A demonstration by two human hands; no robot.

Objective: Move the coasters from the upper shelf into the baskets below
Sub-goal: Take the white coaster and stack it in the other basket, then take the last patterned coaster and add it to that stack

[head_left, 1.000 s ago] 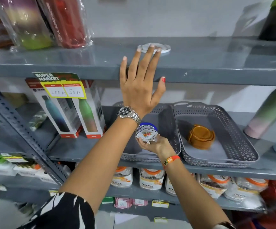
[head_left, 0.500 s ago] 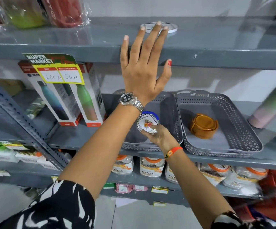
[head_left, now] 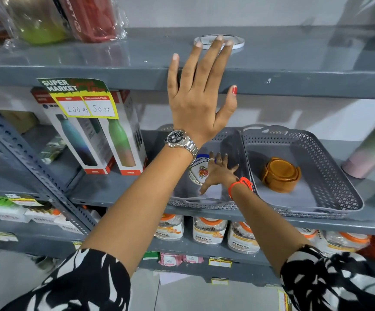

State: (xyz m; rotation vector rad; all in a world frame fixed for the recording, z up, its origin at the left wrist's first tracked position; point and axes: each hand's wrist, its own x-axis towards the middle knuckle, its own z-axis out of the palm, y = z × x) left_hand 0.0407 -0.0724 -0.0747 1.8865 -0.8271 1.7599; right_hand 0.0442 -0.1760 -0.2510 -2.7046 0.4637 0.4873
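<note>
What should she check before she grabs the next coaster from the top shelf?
1. Left hand reaching the white coaster: ok, fingertips rest on its near edge.
2. Grip on it: not ok, fingers lie flat, nothing pinched.
3. Right hand free: cannot tell; it is spread over the floral coaster in the left basket.
4. Room in the right basket: ok, only the brown coaster set inside.
5. Path past the shelf edge: ok.

Taken from the upper shelf: one flat white round coaster lies on it, while below, the left grey basket holds tilted floral coasters, the right basket an amber stack.
</note>
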